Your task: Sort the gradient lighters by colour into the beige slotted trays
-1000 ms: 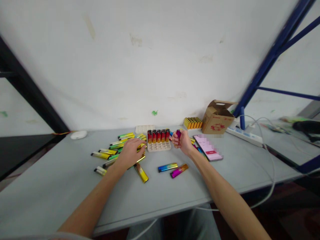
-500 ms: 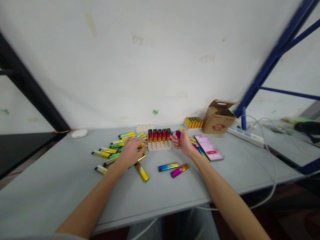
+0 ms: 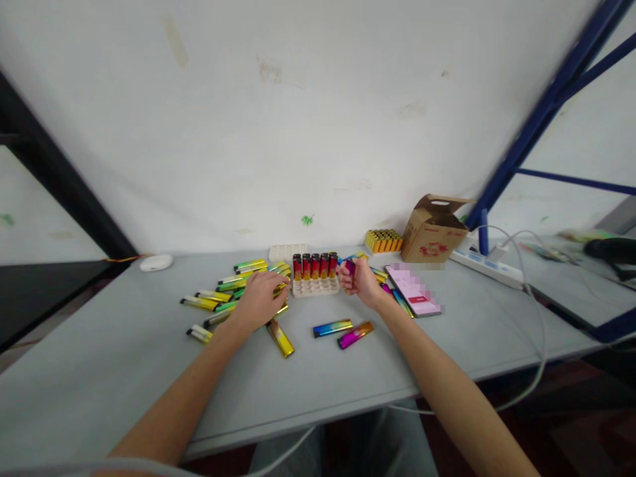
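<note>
My right hand (image 3: 361, 281) is closed around a shiny purple lighter (image 3: 350, 267), held upright just right of a pale tray (image 3: 316, 287). In the tray's back row stand several red-and-gold lighters (image 3: 315, 266) with black tops; its front holes show bare. To the left, my left hand (image 3: 263, 296) has its fingers curled over a pile of yellow and green lighters (image 3: 223, 296). A yellow lighter (image 3: 281, 289) shows at its fingertips, partly hidden by them. In front lie a blue lighter (image 3: 332, 328), a purple-orange lighter (image 3: 355, 335) and a gold lighter (image 3: 281, 338).
Behind stands another pale tray (image 3: 288, 252). At the back right are a block of upright yellow lighters (image 3: 383, 241) and an open cardboard box (image 3: 432, 232). A phone (image 3: 412, 289), a power strip (image 3: 489, 269) with white cables and a white case (image 3: 156, 263) lie around.
My right hand has shifted slightly left with the purple lighter, which now tilts a little more. My left hand stays over the pile. The view has moved slightly.
</note>
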### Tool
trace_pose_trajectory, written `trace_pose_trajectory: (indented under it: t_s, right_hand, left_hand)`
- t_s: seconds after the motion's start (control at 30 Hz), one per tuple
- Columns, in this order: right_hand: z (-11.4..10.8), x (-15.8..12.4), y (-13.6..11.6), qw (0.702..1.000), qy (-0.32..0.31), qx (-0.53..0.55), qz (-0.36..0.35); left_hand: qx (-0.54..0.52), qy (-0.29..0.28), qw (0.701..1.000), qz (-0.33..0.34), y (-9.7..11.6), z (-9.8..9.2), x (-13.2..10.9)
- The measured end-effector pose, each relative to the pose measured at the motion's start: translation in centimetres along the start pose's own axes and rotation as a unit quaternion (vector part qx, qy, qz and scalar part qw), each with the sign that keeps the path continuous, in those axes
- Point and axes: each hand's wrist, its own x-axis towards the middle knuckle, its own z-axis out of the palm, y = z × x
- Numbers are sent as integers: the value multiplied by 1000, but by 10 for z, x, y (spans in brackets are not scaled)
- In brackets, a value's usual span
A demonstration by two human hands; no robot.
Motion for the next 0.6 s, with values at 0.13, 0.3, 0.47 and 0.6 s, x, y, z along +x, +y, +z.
trace_pose_trajectory:
  t_s: [0.13,0.3,0.47,0.6]
  right_hand:
    - [1,1,1,1000,12,-15,-23]
    - [3,1,3,999,22,-35,-25]
    - [2,0,5,998,5,-29,-49]
    - [1,-2,4,999,-5,-8,-54]
  left_hand:
    - [2,1,1000,3,0,0,0]
    - [0,-3,1000,-3,0,-1,0]
    - [-2,-5,1000,3,1,-2,0]
    - [-5,7,1000,3,2,-3,0]
